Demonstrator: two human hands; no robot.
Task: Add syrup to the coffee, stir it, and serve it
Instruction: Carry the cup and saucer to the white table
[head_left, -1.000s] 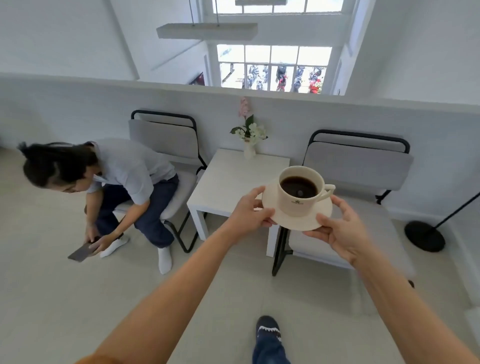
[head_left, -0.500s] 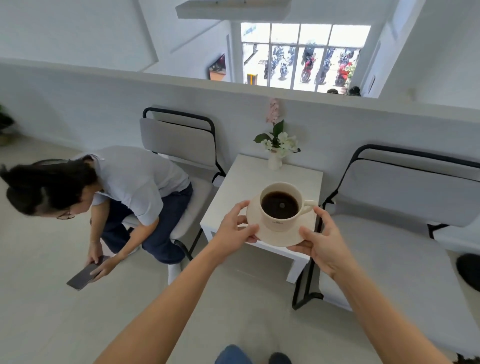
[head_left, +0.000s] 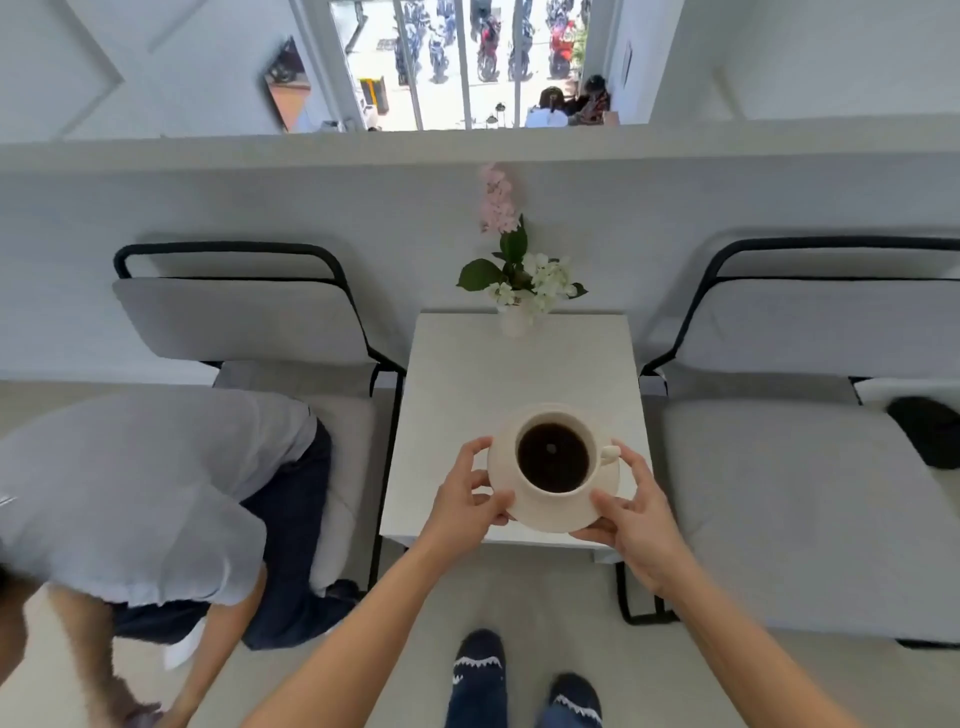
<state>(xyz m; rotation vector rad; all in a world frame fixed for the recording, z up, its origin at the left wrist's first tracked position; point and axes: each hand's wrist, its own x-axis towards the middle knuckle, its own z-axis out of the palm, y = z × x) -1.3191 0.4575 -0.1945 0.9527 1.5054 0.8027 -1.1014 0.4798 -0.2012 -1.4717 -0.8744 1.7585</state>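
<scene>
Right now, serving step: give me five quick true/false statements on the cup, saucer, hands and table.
1. Both hands hold the saucer, left hand and right hand. True.
2. The cup is empty. False: it holds dark coffee.
3. The cup's handle points toward the right hand. True.
4. The vase of flowers stands at the table's near edge. False: it stands at the far edge, by the wall.
5. The chair right of the table has someone seated. False: its seat is free; a person sits on the left chair.
</scene>
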